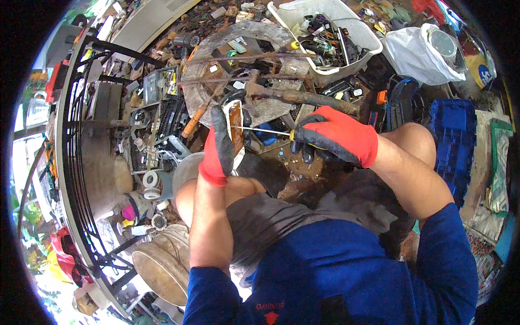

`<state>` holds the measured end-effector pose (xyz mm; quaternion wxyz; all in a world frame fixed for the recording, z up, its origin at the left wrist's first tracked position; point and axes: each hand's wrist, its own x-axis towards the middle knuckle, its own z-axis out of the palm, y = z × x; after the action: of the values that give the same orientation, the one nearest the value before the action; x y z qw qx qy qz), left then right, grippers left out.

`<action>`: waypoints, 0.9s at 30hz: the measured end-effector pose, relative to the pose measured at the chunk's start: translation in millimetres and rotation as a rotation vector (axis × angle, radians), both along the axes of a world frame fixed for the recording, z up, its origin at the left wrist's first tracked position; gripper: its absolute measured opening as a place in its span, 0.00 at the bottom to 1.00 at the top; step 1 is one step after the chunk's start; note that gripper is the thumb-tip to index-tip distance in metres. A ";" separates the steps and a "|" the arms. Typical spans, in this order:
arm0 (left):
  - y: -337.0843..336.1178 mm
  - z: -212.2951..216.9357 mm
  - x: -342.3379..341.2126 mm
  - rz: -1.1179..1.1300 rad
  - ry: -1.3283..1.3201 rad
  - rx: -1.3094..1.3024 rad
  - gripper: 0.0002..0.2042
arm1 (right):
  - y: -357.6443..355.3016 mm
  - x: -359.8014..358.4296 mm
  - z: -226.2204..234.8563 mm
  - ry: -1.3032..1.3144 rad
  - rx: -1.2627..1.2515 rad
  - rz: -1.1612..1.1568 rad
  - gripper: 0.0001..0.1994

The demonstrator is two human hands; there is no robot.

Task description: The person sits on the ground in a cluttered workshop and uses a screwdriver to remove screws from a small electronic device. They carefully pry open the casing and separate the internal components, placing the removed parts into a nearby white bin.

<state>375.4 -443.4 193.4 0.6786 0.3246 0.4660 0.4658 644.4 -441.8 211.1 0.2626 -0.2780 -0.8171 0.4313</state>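
My left hand (218, 146), in a red and black glove, is closed around a flat white-edged part with a brown board (236, 130), held upright; its exact kind does not show. My right hand (336, 135), gloved the same way, grips the yellow and black handle of a screwdriver (265, 129). The thin metal shaft points left, and its tip meets the brown board. Just beyond both hands, a hammer (292, 96) lies across a worn round block (203, 84). To the left of it rests a pointed tool with an orange wooden handle (195, 120).
A white bin (364, 60) of electronic scraps stands at the far right, beside a white sack (411, 57). Blue plastic crates (454, 146) are at my right. A black metal rack (73, 162) runs along the left, near a round bucket (162, 262). Scrap litters the ground.
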 end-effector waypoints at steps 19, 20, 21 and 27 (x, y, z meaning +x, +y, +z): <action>-1.2 -27.0 -6.3 -0.058 0.195 0.103 0.29 | -9.2 -7.9 3.6 -0.029 -0.620 -0.050 0.13; -1.5 -29.3 -1.6 0.029 0.196 0.116 0.29 | -11.8 -11.7 4.4 -0.085 -0.558 -0.147 0.14; -1.4 -28.5 -2.8 0.009 0.206 0.081 0.29 | -15.6 -15.3 5.3 -0.139 -0.496 -0.241 0.14; -2.7 -25.8 -4.6 0.016 0.154 -0.010 0.28 | -46.6 -27.7 10.4 -0.417 0.314 -0.370 0.17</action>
<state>370.8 -446.0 167.6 0.6388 0.3524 0.5217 0.4423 616.8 -488.3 221.4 0.2031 -0.4603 -0.8456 0.1786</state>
